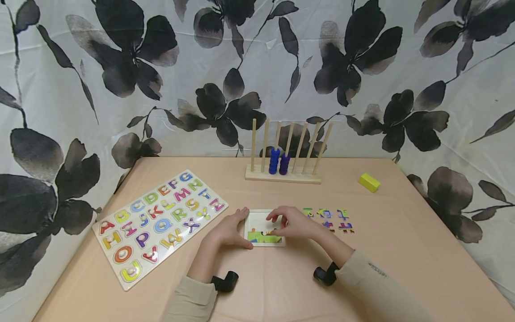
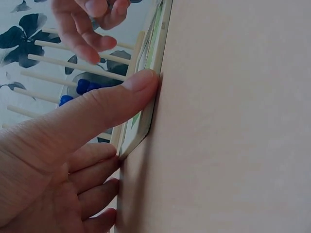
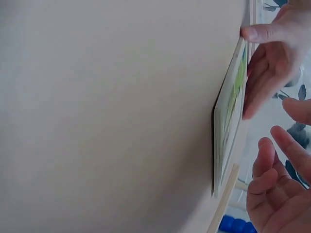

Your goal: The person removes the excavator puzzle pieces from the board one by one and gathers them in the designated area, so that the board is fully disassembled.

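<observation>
A small white-framed puzzle board [image 1: 258, 219] lies on the table in front of me, with green pieces [image 1: 257, 237] laid along its near side. At its left side is my left hand [image 1: 228, 229], the thumb resting on the near edge and the fingers stretched along the left edge. Over the board's right part hovers my right hand [image 1: 295, 222], its fingers loosely bent. The right wrist view shows its thumb and index finger [image 3: 286, 141] apart, with nothing between them. Several loose puzzle pieces [image 1: 324, 213] lie right of the board, some partly hidden by the right hand.
An alphabet board [image 1: 164, 252] with coloured letters lies at the left. Behind the puzzle stands a wooden peg rack [image 1: 281, 178] with blue beads [image 1: 274, 161] and purple beads [image 1: 284, 164] on two pegs. A yellow block [image 1: 369, 182] sits at the far right. Flowered cloth hangs behind.
</observation>
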The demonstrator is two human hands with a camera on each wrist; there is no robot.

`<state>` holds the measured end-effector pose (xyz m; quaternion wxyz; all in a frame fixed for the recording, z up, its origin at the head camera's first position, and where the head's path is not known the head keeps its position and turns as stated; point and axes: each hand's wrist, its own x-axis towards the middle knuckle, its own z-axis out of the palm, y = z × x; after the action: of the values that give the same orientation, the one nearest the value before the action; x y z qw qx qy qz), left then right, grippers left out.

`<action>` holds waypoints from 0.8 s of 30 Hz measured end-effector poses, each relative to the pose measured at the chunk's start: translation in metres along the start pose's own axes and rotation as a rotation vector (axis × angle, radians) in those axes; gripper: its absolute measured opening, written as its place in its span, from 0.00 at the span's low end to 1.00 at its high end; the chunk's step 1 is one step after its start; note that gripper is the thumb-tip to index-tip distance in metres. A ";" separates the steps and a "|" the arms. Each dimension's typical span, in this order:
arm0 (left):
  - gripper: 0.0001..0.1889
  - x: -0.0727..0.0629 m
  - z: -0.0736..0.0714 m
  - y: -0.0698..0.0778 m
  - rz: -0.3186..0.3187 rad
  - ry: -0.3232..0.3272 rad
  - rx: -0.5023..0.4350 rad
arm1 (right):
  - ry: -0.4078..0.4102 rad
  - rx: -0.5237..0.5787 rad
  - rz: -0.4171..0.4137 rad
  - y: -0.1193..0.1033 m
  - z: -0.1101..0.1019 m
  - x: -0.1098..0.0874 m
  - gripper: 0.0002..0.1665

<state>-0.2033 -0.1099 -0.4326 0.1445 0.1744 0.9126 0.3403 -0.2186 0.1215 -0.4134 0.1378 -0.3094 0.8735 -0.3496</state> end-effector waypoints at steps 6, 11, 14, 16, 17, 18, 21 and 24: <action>0.54 0.001 0.001 -0.001 0.008 0.005 0.004 | -0.045 0.019 0.027 -0.006 0.009 0.010 0.21; 0.54 0.000 0.000 -0.001 0.006 0.004 0.006 | -0.078 0.007 0.035 -0.009 0.015 0.018 0.21; 0.54 0.000 0.000 -0.002 0.006 0.004 0.015 | -0.100 -0.013 0.022 -0.010 0.019 0.023 0.22; 0.53 0.001 -0.001 -0.002 0.009 0.005 0.015 | -0.109 -0.030 0.014 -0.012 0.021 0.026 0.23; 0.53 0.001 -0.001 -0.002 0.013 0.004 0.011 | -0.113 -0.036 0.014 -0.013 0.022 0.026 0.23; 0.53 0.001 -0.001 -0.002 0.016 0.003 0.005 | -0.117 -0.046 0.019 -0.014 0.023 0.027 0.23; 0.53 0.001 -0.001 -0.001 0.025 -0.002 -0.006 | -0.120 -0.094 0.012 -0.017 0.026 0.029 0.22; 0.54 0.000 -0.001 -0.001 0.033 -0.002 -0.010 | -0.122 -0.136 0.003 -0.019 0.029 0.031 0.20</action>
<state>-0.2041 -0.1109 -0.4332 0.1409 0.1889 0.9077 0.3471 -0.2211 0.0754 -0.4216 0.1699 -0.3372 0.8858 -0.2699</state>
